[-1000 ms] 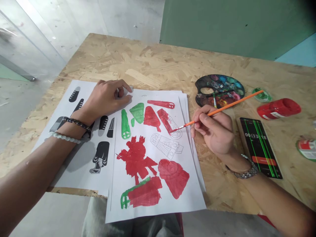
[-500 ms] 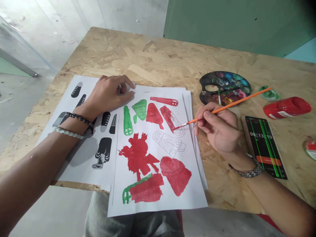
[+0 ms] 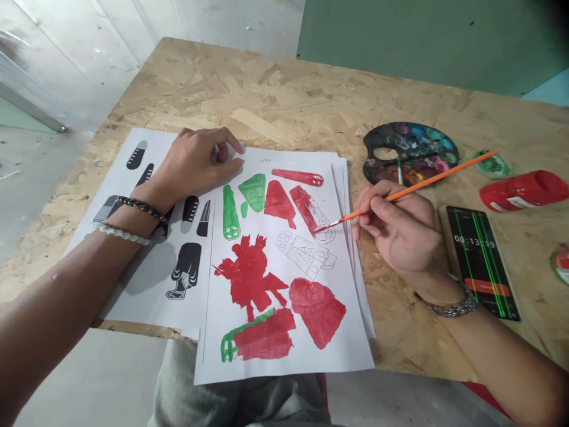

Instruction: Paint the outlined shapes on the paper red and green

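In the head view my right hand [image 3: 395, 228] grips an orange paintbrush [image 3: 415, 186] with its fingers closed round the shaft. The bristles, wet with red, touch a partly painted outline on a white printed sheet [image 3: 338, 350]. Red and green painted shapes cover much of this sheet, while an outlined figure [image 3: 304, 254] below the brush tip is unpainted. My left hand [image 3: 208, 155] rests at the sheet's top left corner, holding nothing, thumb and forefinger apart and the other fingers curled. Under my left forearm lies another sheet [image 3: 155, 308] with black and grey printed pictures.
A used paint palette [image 3: 371, 173] with a second brush lies beyond my right hand. Right of it are a small green-stained dish [image 3: 493, 166], a red bottle [image 3: 522, 191] on its side and a phone [image 3: 482, 261] showing a timer. Another lid-like item [image 3: 560, 261] sits at the right edge.
The view has shifted slightly. The brush tip stays on the same partly red outline, a little lower along it. My left hand has not moved on the paper.
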A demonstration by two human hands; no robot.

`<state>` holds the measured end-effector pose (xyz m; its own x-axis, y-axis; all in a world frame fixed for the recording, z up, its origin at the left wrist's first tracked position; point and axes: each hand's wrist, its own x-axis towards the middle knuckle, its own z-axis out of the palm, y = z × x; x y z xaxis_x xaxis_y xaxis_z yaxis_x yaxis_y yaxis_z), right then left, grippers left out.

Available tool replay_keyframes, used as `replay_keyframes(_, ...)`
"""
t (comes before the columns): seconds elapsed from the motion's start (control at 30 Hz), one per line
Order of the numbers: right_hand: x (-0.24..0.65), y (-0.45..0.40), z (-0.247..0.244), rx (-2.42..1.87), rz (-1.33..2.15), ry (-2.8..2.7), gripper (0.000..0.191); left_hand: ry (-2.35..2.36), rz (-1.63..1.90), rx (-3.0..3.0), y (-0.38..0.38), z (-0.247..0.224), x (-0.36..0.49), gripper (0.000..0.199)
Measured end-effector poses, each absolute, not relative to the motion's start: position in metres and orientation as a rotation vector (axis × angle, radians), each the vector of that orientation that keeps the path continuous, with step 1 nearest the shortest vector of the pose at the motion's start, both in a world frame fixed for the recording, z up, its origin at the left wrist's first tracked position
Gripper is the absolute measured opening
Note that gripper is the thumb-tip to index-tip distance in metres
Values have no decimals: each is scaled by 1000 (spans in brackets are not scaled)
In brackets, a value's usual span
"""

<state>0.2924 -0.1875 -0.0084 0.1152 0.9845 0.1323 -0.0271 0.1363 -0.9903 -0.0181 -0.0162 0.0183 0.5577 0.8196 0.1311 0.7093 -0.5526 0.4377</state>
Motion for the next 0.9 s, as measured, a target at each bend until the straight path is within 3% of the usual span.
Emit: replay_keyframes(0.9, 293, -186, -8, -1131, 1081, -1112, 22, 1265, 512, 2467, -16, 14, -17, 27)
